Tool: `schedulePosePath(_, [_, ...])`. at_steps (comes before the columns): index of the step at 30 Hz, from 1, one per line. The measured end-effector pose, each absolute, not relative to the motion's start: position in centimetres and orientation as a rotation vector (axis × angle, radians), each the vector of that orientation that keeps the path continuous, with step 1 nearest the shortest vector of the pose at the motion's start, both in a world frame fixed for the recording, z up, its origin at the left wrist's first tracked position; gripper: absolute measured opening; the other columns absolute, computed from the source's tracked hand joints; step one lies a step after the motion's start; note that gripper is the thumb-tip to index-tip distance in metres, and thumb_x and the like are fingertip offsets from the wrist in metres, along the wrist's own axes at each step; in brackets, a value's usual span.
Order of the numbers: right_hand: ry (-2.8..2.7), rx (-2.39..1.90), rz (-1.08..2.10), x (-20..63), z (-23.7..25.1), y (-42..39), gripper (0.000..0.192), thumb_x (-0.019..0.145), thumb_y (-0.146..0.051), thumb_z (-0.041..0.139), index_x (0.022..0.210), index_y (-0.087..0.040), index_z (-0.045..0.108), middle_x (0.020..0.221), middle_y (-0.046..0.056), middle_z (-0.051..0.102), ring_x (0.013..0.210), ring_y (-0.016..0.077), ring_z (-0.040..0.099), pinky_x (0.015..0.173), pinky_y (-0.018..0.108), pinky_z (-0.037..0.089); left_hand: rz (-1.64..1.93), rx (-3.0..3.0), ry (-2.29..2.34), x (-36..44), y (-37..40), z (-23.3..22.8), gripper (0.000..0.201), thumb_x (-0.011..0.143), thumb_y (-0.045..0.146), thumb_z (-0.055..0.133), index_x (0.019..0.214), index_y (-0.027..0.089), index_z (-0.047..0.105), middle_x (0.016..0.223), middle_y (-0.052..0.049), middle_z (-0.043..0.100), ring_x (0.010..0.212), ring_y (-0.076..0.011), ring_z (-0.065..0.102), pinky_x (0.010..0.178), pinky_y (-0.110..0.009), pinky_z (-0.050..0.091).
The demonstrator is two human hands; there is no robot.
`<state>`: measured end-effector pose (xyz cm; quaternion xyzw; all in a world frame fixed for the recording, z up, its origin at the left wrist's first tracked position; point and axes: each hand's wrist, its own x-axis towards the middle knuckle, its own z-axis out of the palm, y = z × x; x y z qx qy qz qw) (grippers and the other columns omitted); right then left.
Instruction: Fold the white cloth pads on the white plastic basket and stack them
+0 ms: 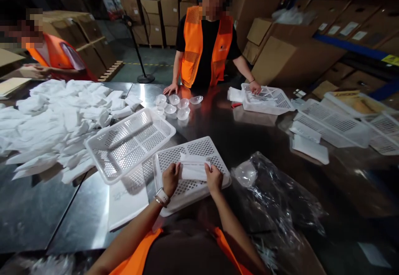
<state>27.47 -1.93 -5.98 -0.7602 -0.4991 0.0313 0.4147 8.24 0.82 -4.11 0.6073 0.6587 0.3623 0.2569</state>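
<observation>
My left hand [170, 179] and my right hand [214, 178] grip the two ends of a folded white packet [193, 172], thumbs on top. It looks like soft paper or thin cloth; its contents are hidden. Beneath it lies a white perforated plastic basket [199, 145], which looks turned bottom up. Another white basket [106, 171] stands upright to the left, partly on a flat white bag or sheet [129, 202]. A large heap of similar white packets [62, 117] spreads across the left of the table.
Several clear plastic cups [183, 113] sit near a co-worker [205, 46], whose hand reaches into a far basket [268, 107]. Crumpled clear plastic [280, 200] lies right of me on the metal table [218, 121]. More baskets [336, 127] stand at right. Another person [59, 54] works at far left.
</observation>
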Motion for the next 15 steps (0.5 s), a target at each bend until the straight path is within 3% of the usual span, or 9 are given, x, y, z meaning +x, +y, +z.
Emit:
schedulePosePath(8, [-1.325, -1.951, -0.031, 27.9, -7.4, -2.1, 0.060, 0.098, -0.056, 0.033, 0.054, -0.023, 0.057, 0.048, 0.006, 0.059, 0.042, 0.0145, 0.045, 0.049, 0.028, 0.029, 0.917, 1.837, 1.663, 8.1, 1.1, -4.1, 0.028, 0.096, 0.031, 0.044, 0.077, 0.021, 0.062, 0.071, -0.004, 0.067, 0.064, -0.0181, 0.060, 0.064, -0.029, 0.038])
schedulePosePath(11, [-1.383, -2.009, -0.057, 27.9, -7.8, -2.0, 0.057, 0.098, -0.054, 0.036, 0.057, -0.023, 0.060, 0.049, 0.005, 0.060, 0.043, 0.0144, 0.047, 0.048, 0.027, 0.029, 0.809, 1.851, 1.759, 8.3, 1.6, -4.2, 0.030, 0.095, 0.031, 0.047, 0.070, 0.021, 0.058, 0.063, -0.003, 0.064, 0.058, -0.0172, 0.058, 0.060, -0.029, 0.035])
schedulePosePath(15, [-1.410, -2.056, -0.114, 28.1, -7.7, -1.6, 0.045, 0.098, -0.052, 0.042, 0.079, -0.020, 0.067, 0.051, 0.003, 0.061, 0.045, 0.0155, 0.051, 0.047, 0.026, 0.032, 0.700, 1.860, 1.854, 8.0, 2.3, -3.6, 0.032, 0.095, 0.034, 0.049, 0.067, 0.021, 0.054, 0.058, -0.003, 0.061, 0.056, -0.0189, 0.059, 0.057, -0.029, 0.034])
